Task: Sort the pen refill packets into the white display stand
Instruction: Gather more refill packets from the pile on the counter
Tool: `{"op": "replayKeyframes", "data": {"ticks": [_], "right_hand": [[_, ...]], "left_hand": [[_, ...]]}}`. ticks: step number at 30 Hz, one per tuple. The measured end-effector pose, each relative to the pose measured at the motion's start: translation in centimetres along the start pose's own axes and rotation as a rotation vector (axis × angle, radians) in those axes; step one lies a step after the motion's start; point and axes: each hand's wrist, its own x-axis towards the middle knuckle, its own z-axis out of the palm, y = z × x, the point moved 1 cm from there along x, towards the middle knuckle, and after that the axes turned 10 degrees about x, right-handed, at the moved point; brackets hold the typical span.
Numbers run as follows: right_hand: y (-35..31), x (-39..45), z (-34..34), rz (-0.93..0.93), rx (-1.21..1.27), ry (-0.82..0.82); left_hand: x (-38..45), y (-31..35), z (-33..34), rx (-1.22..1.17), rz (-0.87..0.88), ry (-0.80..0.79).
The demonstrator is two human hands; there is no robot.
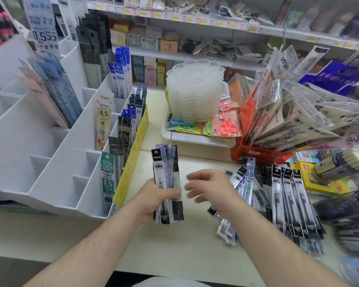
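My left hand [153, 196] grips an upright bundle of pen refill packets [167, 164] over the cream table, just right of the white display stand [50, 154]. My right hand [207, 188] hovers beside the bundle, fingers loosely spread and blurred, holding nothing. A loose pile of black and clear refill packets [286, 195] lies on the table to the right. The stand's stepped slots hold several packets, among them a green one [107, 177] in the front row and blue ones [120, 79] further back.
A white tray [197, 138] with a stack of clear plastic palettes [195, 90] and pink scissors stands behind the hands. A red box [257, 152] of bagged goods leans at the right. Shop shelves run along the back. A yellow handwritten label [133, 160] is on the stand's side.
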Motion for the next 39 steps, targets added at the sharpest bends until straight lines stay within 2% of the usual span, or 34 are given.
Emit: {"op": "replayKeyframes", "data": {"ticks": [3,5,6,9,12,16,19,21,27,32,36,39], "right_hand": [[0.4,1.2,-3.5,-0.058,-0.400,0.300],[0.7,1.1,-5.0,-0.043,-0.623,0.305],[0.8,0.9,-5.3,-0.031,-0.644,0.286],[0.4,0.0,-4.7,-0.068,-0.406,0.216],[-1.0,-0.7,-2.5,-0.152,-0.247,0.066],[-3.0,-1.4,0.4,-0.255,-0.351,-0.142],[-3.1,-1.7,2.2,-0.295,-0.363,-0.180],[-2.7,-1.7,3.2,-0.275,-0.302,-0.205],[-1.7,-1.7,3.9,-0.170,-0.382,-0.237],[-3.1,-1.6,3.2,-0.203,-0.293,-0.266],[-6.0,-1.8,1.7,-0.289,0.001,-0.151],[-8.3,-2.5,2.2,-0.366,0.093,-0.168]], "left_hand": [[0.4,0.1,-0.3,0.083,0.008,0.096],[0.5,0.5,-0.3,0.146,0.032,0.126],[0.6,0.6,-0.4,0.165,0.045,0.135],[0.5,0.9,-0.2,0.182,0.076,0.153],[0.4,1.1,-0.3,0.254,0.157,0.136],[0.4,1.2,-0.8,0.395,0.315,0.194],[0.4,0.9,-0.9,0.443,0.409,0.248],[0.6,0.3,-0.9,0.437,0.395,0.273],[0.6,-1.2,-0.9,0.465,0.308,0.368],[-0.3,0.7,-0.6,0.221,0.225,0.312],[-3.3,5.8,-1.8,0.026,0.227,0.213],[-5.5,9.1,-3.1,-0.081,0.214,0.134]]}}
